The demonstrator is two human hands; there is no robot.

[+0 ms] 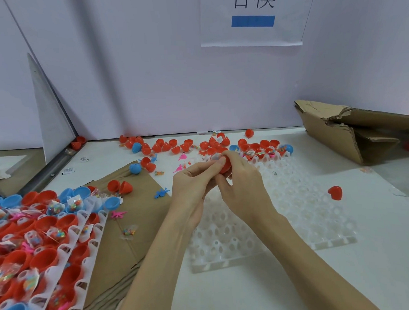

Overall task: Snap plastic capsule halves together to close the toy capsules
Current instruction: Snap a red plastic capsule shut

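Both hands meet over the middle of the white table [298, 279], above the far edge of a clear plastic tray [260, 225] of cup-shaped wells. The left hand [193, 178] and the right hand [242, 179] are pressed close together, fingers of each curled around one red capsule [225, 166]. Only a small arc of red shell shows between the right thumb and fingertips; the rest is covered, so the seam and whether the halves are fully seated cannot be told. A scrap of clear wrap or a small toy seems to show at the capsule's top, too blurred to identify. Near left, a second tray [68, 233] holds open red and blue halves with bagged beads in them; it is cut off by the left and bottom edges. It lies partly on brown cardboard sheets [136, 218]. Far across the table, a scatter of loose red halves [186, 145] and a few blue ones runs left to right, with small pink and blue toy figures among them, their shapes hard to make out. A single red piece [335, 192] lies alone to the right. A torn cardboard box [343, 127] sits far right, cut off by the frame. A paper sign [253, 16] on the back wall is cropped at the top.
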